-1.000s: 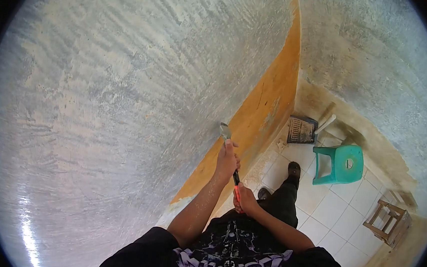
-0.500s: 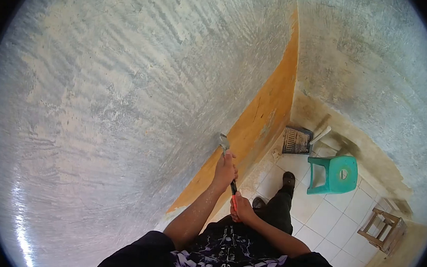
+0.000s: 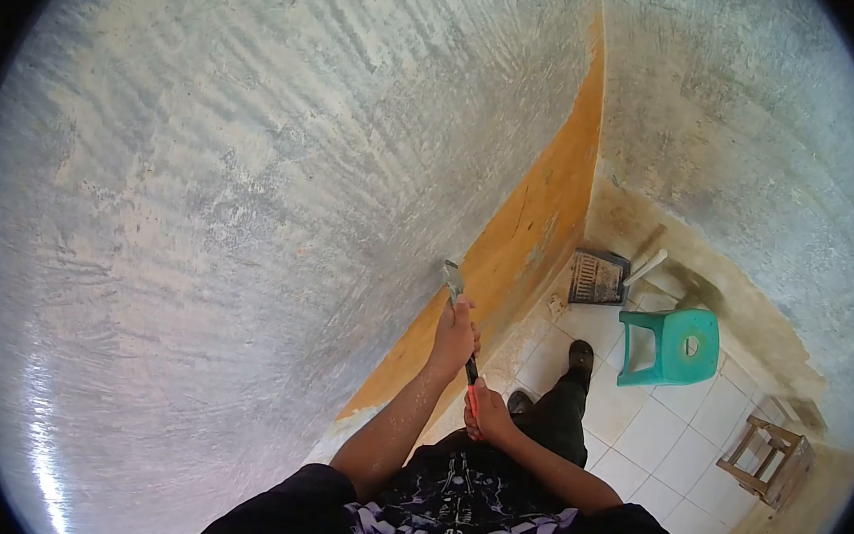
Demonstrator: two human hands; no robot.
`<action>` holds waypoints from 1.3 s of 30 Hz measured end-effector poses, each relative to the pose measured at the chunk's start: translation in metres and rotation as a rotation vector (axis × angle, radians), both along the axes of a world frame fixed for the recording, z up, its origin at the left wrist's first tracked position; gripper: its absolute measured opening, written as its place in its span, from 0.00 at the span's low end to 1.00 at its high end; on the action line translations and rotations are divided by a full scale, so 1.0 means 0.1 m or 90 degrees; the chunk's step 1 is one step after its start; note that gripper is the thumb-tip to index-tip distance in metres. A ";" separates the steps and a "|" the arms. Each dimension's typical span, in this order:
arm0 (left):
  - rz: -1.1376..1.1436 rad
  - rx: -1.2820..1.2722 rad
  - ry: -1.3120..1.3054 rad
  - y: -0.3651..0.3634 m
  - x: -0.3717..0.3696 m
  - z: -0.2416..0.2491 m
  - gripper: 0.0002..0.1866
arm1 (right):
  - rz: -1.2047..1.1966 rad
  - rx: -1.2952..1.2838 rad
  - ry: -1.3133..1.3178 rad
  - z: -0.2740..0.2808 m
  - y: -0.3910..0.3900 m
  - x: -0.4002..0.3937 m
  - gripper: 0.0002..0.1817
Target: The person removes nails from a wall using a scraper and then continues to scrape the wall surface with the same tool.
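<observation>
Both hands are closed around one long-handled scraper [image 3: 454, 279] with a metal head and a black and red handle. My left hand [image 3: 455, 340] wraps the upper part, just below the head. Lower down, my right hand [image 3: 490, 414] grips the red end, close in front of my shirt. The scraper's head lies over the wall [image 3: 305, 157] in this view, where its rough grey-white surface meets an orange band [image 3: 526, 225].
A green plastic stool [image 3: 686, 353] stands on the white tiled floor [image 3: 649, 435] to the right. Behind it, a dark dustpan [image 3: 599, 278] with a pale handle rests near the corner. A small wooden stool [image 3: 765, 460] sits by the right wall.
The scraper's head has shifted slightly up and right in view, with both hands still around the handle. The whole room view has moved a little too.
</observation>
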State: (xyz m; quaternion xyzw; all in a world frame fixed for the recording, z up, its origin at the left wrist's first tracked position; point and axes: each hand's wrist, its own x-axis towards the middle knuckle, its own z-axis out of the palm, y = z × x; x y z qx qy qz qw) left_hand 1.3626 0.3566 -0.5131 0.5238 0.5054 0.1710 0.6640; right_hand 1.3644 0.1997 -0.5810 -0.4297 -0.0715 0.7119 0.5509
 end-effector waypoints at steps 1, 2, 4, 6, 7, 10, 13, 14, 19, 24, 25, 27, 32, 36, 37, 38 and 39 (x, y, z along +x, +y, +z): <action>0.003 -0.003 0.001 0.00 0.01 -0.02 0.29 | -0.006 0.005 -0.002 -0.03 0.02 0.00 0.32; -0.007 -0.004 -0.005 0.02 0.04 -0.05 0.29 | -0.010 0.007 -0.007 -0.06 0.05 0.03 0.32; -0.025 -0.014 -0.010 0.08 0.16 0.00 0.29 | -0.023 -0.004 -0.010 -0.04 0.06 0.13 0.31; -0.010 -0.007 -0.010 0.12 0.28 -0.03 0.29 | -0.050 -0.023 -0.006 0.04 0.11 0.25 0.30; -0.007 0.001 -0.012 0.13 0.33 -0.03 0.29 | -0.048 -0.017 0.012 0.01 0.11 0.28 0.30; -0.009 0.016 -0.002 0.07 0.28 -0.02 0.29 | -0.029 -0.027 -0.018 0.01 0.10 0.24 0.32; -0.009 0.023 -0.008 0.01 0.07 -0.05 0.29 | -0.009 -0.010 -0.023 -0.02 0.01 0.05 0.32; -0.003 0.021 -0.009 0.00 0.02 -0.07 0.28 | -0.005 -0.008 -0.011 -0.04 0.00 0.03 0.32; 0.022 0.024 -0.006 -0.06 0.01 -0.07 0.26 | 0.011 -0.021 -0.001 -0.07 -0.04 0.05 0.31; 0.022 0.013 -0.002 0.01 0.18 -0.03 0.22 | -0.039 -0.011 0.005 -0.04 0.04 0.13 0.32; 0.014 0.007 -0.005 0.08 0.25 -0.02 0.23 | -0.055 -0.004 0.001 -0.02 0.09 0.16 0.32; -0.002 0.007 0.008 0.15 0.41 0.02 0.25 | -0.062 0.001 -0.015 0.02 0.18 0.29 0.32; -0.021 -0.008 0.024 0.26 0.77 0.05 0.28 | -0.037 0.001 -0.005 -0.04 0.27 0.63 0.33; -0.032 -0.011 0.032 0.34 1.02 0.10 0.28 | -0.059 -0.024 0.002 0.10 0.33 0.87 0.32; -0.034 -0.010 0.027 0.36 1.07 0.09 0.28 | -0.054 -0.025 -0.004 0.09 0.35 0.92 0.32; -0.025 -0.015 0.013 0.35 1.10 0.08 0.27 | -0.048 -0.026 -0.011 0.08 0.35 0.97 0.32; -0.015 -0.021 0.000 0.34 1.10 0.08 0.25 | -0.040 -0.025 -0.002 0.08 0.34 1.02 0.31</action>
